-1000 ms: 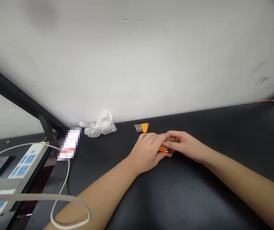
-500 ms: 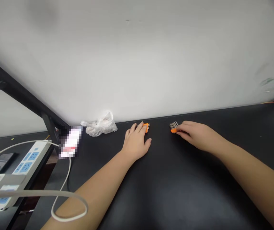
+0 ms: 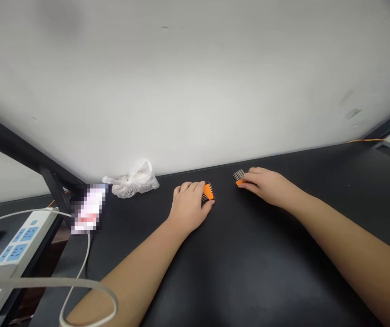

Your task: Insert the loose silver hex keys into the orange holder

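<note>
My left hand [image 3: 188, 206] rests on the black table [image 3: 249, 263] with its fingers closed round a small bundle of metal pins in an orange holder [image 3: 207, 192]. To the right, my right hand [image 3: 265, 184] lies near the wall, its fingertips pinching a second orange-banded bundle of pins [image 3: 238, 177], which lies on the table. The two hands are about a hand's width apart.
A crumpled clear plastic bag [image 3: 132, 181] lies against the white wall, left of my left hand. Farther left stands a blurred phone-like object [image 3: 87, 208]. A white power strip [image 3: 17, 240] with its cable [image 3: 79, 281] hangs at the table's left edge.
My hands were together on one orange bundle. They parted: the right carried that bundle up to the right, the left reached the other bundle by the wall and drew it back.
</note>
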Demonstrator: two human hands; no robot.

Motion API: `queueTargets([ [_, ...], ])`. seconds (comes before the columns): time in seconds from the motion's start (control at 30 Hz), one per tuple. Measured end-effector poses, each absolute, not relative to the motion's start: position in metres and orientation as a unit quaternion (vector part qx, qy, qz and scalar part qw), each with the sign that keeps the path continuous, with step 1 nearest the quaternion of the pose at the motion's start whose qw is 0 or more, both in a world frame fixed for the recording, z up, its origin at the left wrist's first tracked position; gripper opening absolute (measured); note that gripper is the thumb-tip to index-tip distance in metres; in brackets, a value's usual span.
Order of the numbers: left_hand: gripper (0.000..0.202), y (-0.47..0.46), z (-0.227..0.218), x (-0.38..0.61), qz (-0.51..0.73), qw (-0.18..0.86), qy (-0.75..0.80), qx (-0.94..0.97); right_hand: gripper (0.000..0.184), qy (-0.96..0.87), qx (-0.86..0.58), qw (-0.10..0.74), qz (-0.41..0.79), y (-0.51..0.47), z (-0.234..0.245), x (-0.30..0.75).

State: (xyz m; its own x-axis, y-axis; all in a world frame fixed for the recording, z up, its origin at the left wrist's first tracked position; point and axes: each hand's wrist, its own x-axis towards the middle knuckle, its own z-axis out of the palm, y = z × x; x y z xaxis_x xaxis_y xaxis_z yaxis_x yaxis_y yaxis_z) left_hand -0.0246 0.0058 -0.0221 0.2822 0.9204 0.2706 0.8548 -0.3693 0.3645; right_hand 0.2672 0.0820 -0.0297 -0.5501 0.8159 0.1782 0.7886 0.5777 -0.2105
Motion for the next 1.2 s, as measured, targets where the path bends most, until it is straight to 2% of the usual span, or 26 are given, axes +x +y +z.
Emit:
queueTargets([
  [0.13,0.041,0.005,-0.021,-0.024,0.223,0.079,0.547,0.803,0.040,-0.865,-0.486,0.123,0.003,0.082,-0.028,0.269],
  [0.23,0.043,0.003,-0.018,-0.023,0.227,0.092,0.528,0.813,0.032,-0.843,-0.508,0.176,-0.031,0.073,-0.020,0.260],
  [0.33,0.044,0.001,-0.015,-0.020,0.230,0.117,0.494,0.830,0.033,-0.854,-0.445,0.250,0.096,0.055,-0.009,0.243],
  [0.43,0.041,-0.001,-0.012,-0.018,0.241,0.135,0.471,0.838,0.048,-0.853,-0.375,0.232,0.280,0.038,-0.003,0.227],
  [0.57,0.043,-0.003,-0.009,-0.017,0.273,0.144,0.445,0.840,0.064,-0.833,-0.351,0.230,0.360,0.032,-0.007,0.219],
  [0.67,0.043,-0.003,-0.009,-0.016,0.295,0.141,0.433,0.840,0.061,-0.803,-0.350,0.247,0.415,0.035,-0.013,0.219],
  [0.87,0.040,-0.003,-0.009,-0.015,0.317,0.145,0.423,0.836,0.046,-0.663,-0.304,0.285,0.622,0.034,-0.015,0.209],
  [0.97,0.038,-0.004,-0.009,-0.014,0.323,0.169,0.416,0.833,0.046,-0.615,-0.312,0.296,0.660,0.029,-0.014,0.202],
  [1.2,0.035,-0.007,-0.011,-0.011,0.331,0.228,0.434,0.806,0.039,-0.571,-0.356,0.329,0.662,0.020,-0.016,0.189],
])
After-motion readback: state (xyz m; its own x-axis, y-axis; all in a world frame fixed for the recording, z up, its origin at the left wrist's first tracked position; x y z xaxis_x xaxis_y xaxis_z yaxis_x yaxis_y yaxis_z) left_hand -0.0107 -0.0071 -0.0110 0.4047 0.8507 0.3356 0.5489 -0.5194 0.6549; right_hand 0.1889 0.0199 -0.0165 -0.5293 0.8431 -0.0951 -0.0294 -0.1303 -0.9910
